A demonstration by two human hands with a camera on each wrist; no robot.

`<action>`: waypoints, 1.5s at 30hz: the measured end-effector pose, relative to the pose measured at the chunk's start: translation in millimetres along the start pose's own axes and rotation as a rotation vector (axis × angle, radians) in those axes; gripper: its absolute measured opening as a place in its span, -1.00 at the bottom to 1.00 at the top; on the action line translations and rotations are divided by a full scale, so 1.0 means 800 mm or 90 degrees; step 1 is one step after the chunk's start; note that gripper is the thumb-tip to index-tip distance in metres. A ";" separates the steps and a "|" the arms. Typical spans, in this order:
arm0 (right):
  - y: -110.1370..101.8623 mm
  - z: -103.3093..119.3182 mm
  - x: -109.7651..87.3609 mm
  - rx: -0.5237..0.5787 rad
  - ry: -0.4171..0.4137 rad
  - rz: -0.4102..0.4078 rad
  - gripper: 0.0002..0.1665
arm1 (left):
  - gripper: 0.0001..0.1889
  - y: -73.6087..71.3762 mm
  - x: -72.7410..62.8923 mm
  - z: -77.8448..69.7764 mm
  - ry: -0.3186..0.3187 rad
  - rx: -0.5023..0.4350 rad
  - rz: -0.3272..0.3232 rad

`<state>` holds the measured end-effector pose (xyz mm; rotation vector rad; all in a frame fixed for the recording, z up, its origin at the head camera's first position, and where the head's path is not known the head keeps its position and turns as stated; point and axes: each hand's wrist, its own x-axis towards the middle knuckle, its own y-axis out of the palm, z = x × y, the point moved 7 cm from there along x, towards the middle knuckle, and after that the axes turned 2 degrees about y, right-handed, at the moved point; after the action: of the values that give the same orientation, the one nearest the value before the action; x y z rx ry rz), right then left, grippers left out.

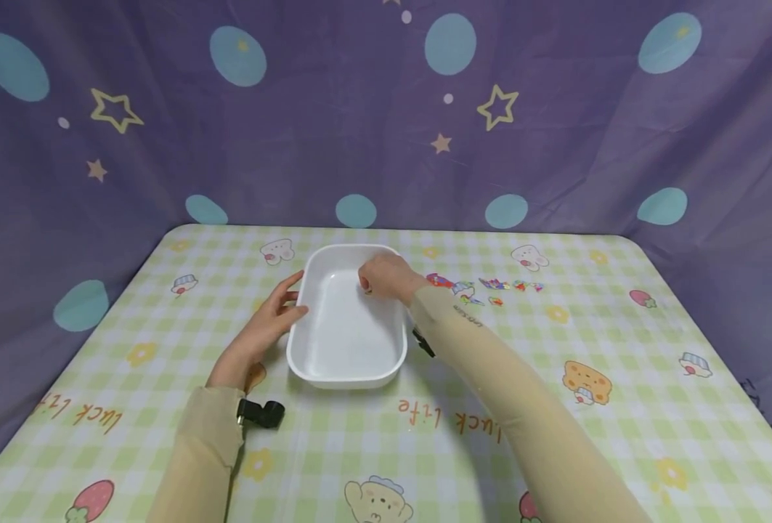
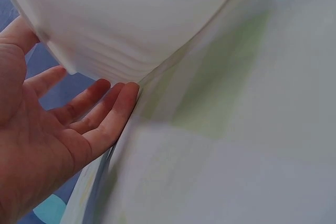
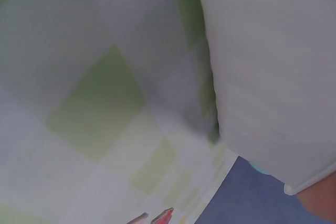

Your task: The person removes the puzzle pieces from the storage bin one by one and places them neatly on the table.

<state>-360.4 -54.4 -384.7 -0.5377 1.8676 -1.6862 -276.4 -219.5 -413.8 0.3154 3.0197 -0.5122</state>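
A white rectangular plastic tub (image 1: 349,341) with rounded corners stands on the table. At its left side is my left hand (image 1: 268,319), the thumb by the rim and the other fingers spread along the outer wall. The left wrist view shows these fingers (image 2: 123,106) loosely extended against or close beside the tub's wall. My right hand (image 1: 388,277) is over the tub's far right part, its fingers curled inward. Whether something small sits between those fingers is hidden. In the right wrist view only a bit of the hand (image 3: 320,198) shows, beyond the tub's rim.
Small shiny multicoloured pieces (image 1: 494,284), like stickers or foil cut-outs, lie on the table right of the tub, near the right forearm. A green checked cloth with cartoon prints (image 1: 523,465) covers the table. Behind it hangs a purple curtain (image 1: 346,138).
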 end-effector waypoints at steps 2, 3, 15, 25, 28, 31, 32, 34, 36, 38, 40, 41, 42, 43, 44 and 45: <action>-0.001 0.000 -0.001 0.007 -0.009 -0.013 -0.91 | -0.30 0.000 0.000 0.000 0.001 0.003 -0.001; -0.002 0.000 -0.001 0.012 -0.012 -0.021 -0.91 | -0.30 0.000 0.001 0.000 0.001 0.005 -0.001; -0.016 0.003 -0.011 0.152 -0.085 -0.102 -0.89 | -0.29 0.000 0.002 0.003 0.009 0.010 0.003; -0.029 0.001 -0.027 0.242 -0.134 -0.109 -0.89 | -0.30 0.000 0.002 0.007 -0.005 0.021 -0.003; -0.035 -0.002 -0.034 0.257 -0.143 -0.122 -0.85 | -0.30 0.001 0.000 0.001 -0.001 0.018 0.000; -0.042 -0.003 -0.042 0.254 -0.160 -0.145 -0.84 | -0.29 0.001 0.000 -0.002 0.000 0.011 0.003; -0.044 -0.004 -0.045 0.251 -0.163 -0.151 -0.84 | -0.28 0.001 0.000 -0.002 -0.001 0.012 0.003; -0.047 -0.005 -0.051 0.243 -0.162 -0.162 -0.84 | -0.28 0.001 0.000 -0.003 0.004 0.014 0.005; -0.048 -0.008 -0.056 0.239 -0.159 -0.170 -0.84 | -0.28 0.000 0.003 0.002 0.007 0.019 0.002; -0.050 -0.013 -0.062 0.242 -0.155 -0.178 -0.85 | -0.29 0.000 0.004 0.003 0.012 0.019 0.000; -0.052 -0.018 -0.067 0.251 -0.149 -0.186 -0.85 | -0.30 0.000 0.004 0.003 0.018 0.019 0.001; -0.052 -0.021 -0.070 0.258 -0.145 -0.189 -0.85 | -0.30 0.000 0.004 0.003 0.016 0.017 -0.001; -0.053 -0.024 -0.074 0.268 -0.142 -0.192 -0.84 | -0.30 0.000 0.004 0.003 0.016 0.017 -0.001; -0.054 -0.026 -0.078 0.275 -0.138 -0.194 -0.84 | -0.31 -0.001 0.004 0.004 0.014 0.017 -0.001; -0.055 -0.029 -0.082 0.280 -0.134 -0.195 -0.83 | -0.31 -0.001 0.004 0.004 0.013 0.019 0.000; -0.056 -0.033 -0.086 0.279 -0.129 -0.197 -0.83 | -0.30 -0.001 0.004 0.004 0.012 0.021 0.000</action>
<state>-328.2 3.1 -329.9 -0.8049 1.2655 -2.0764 -279.4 -220.5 -417.0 0.3249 3.0314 -0.5619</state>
